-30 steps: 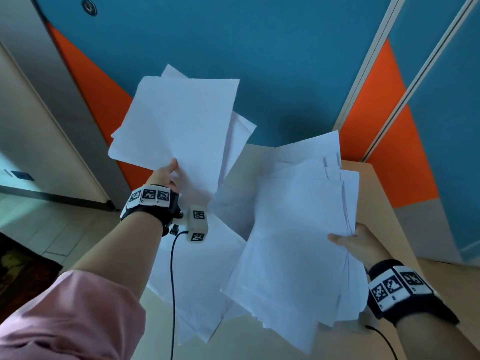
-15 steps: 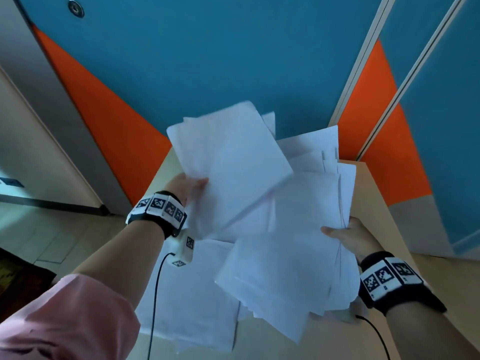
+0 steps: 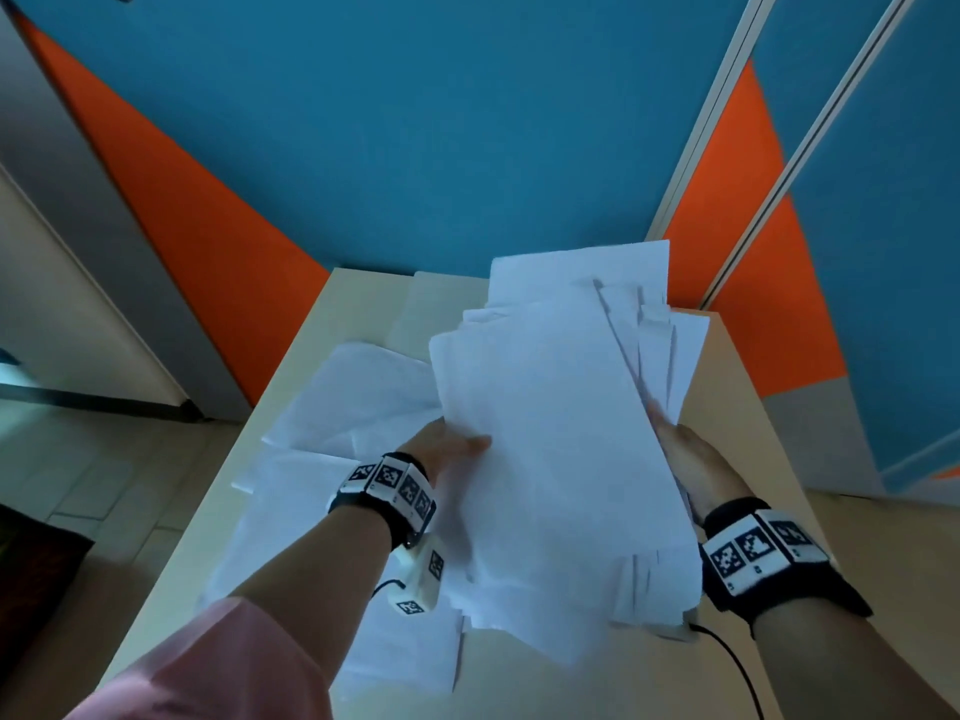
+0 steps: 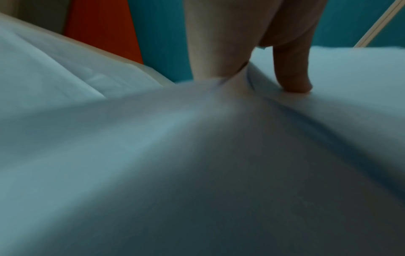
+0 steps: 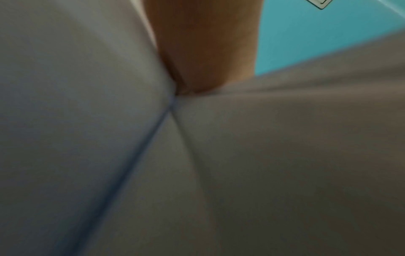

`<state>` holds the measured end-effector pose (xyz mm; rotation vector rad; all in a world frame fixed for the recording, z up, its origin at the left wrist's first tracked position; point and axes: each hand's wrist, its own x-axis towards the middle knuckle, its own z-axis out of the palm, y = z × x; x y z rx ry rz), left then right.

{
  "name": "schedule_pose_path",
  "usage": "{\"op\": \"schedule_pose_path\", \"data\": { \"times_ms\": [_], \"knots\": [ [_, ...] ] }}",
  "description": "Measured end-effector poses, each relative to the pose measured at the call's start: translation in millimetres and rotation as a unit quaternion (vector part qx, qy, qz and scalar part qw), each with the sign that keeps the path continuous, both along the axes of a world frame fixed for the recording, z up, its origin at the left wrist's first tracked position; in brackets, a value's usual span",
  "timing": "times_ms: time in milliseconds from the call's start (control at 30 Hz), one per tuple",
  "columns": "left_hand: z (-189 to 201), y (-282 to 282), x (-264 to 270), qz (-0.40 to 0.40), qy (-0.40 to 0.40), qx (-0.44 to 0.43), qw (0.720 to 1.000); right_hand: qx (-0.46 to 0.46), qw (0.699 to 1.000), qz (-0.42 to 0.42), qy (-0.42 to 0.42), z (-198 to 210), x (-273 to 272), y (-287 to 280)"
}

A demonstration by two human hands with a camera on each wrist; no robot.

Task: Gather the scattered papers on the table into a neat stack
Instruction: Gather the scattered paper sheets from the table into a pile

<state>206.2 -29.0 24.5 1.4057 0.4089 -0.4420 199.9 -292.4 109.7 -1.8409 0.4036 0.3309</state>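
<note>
A thick, uneven bundle of white papers (image 3: 561,449) hangs tilted over the beige table (image 3: 358,309), held from both sides. My left hand (image 3: 457,446) pinches its left edge, with the thumb (image 4: 292,74) on top and a finger (image 4: 219,43) beneath. At the right edge my right hand (image 3: 670,433) grips the bundle, its fingers mostly hidden by the sheets; in the right wrist view only one finger (image 5: 206,52) shows between blurred paper. The bundle's edges are fanned out, not aligned. More loose sheets (image 3: 353,402) lie spread on the table's left half, under my left arm.
The table stands against a blue and orange wall (image 3: 467,122); its left edge drops to a tiled floor (image 3: 78,459). Loose sheets (image 3: 405,652) reach towards the near edge. A bare strip of table (image 3: 753,407) shows at the right. Camera cables trail from both wrists.
My left hand swung its raised sheets down and to the right onto the bundle in my right hand. Both hands now hold one merged bundle, lower over the table.
</note>
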Motion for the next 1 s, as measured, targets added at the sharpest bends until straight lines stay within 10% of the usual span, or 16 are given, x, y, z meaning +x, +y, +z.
{"op": "schedule_pose_path", "data": {
  "times_ms": [67,267,400,567,700,1000],
  "knots": [
    [-2,-4,-2,0.027,0.003,0.015,1.000,0.001,0.997,-0.069,-0.046,-4,1,-4],
    [1,-10,-18,0.014,-0.028,0.015,0.999,-0.042,0.995,0.079,0.040,-10,2,-8],
    [1,26,-32,-0.012,0.000,0.189,0.982,-0.049,0.997,0.054,0.000,-6,2,-17],
    [-17,102,-81,0.107,0.195,0.480,0.849,-0.068,0.997,0.015,-0.040,9,4,-29],
    [-32,124,-119,0.098,0.320,0.533,0.777,-0.070,0.996,0.023,-0.045,11,2,-25],
    [-27,130,-139,0.015,0.274,0.528,0.804,-0.079,0.995,0.047,-0.043,6,-7,-19]
  ]
}}
